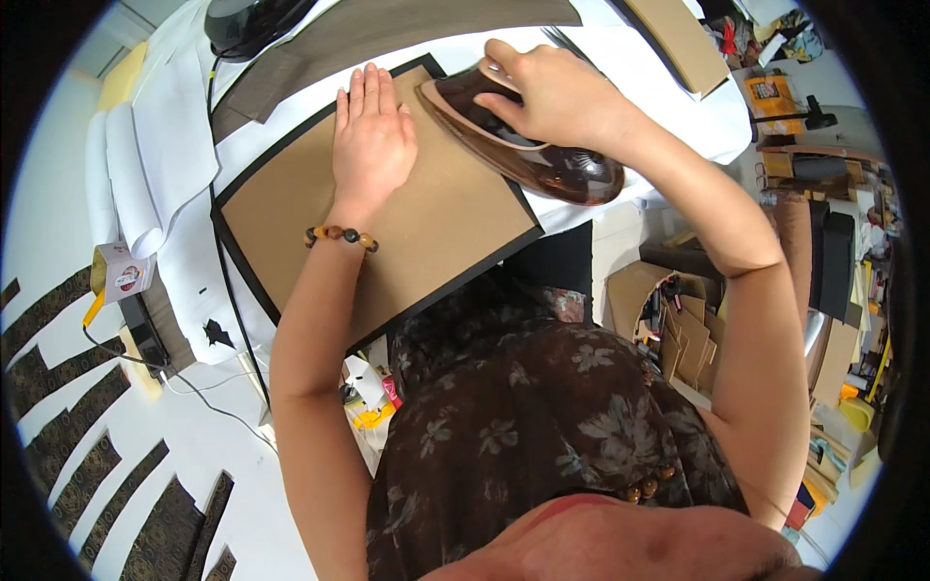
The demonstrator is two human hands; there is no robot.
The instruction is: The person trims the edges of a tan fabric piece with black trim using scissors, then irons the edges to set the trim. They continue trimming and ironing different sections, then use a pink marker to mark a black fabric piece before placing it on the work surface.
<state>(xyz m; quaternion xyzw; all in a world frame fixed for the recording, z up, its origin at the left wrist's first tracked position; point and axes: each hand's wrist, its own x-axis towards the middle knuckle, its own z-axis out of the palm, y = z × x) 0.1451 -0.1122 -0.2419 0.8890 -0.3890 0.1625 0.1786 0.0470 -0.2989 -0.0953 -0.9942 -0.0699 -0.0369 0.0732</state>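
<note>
On the white-covered table lies a tan board [455, 213] with a black border along its edges. My left hand [373, 145] rests flat on the board's far part, fingers stretched out and close together. The handle of a dark brown, glossy clothes iron [581, 176] is in the grip of my right hand [557, 92]. The iron sits at the board's right edge, its pointed tip over the board and its rounded heel reaching past the border. My right hand hides part of the handle, and the iron's soleplate is out of sight.
Dark cloth [407, 29] lies beyond the board, with a black rounded object [254, 27] at the far left. White sheets [160, 160] curl at the left, near a black cord. Dark patterned pieces [165, 523] spread at lower left. A cardboard box [630, 300] stands right of my lap.
</note>
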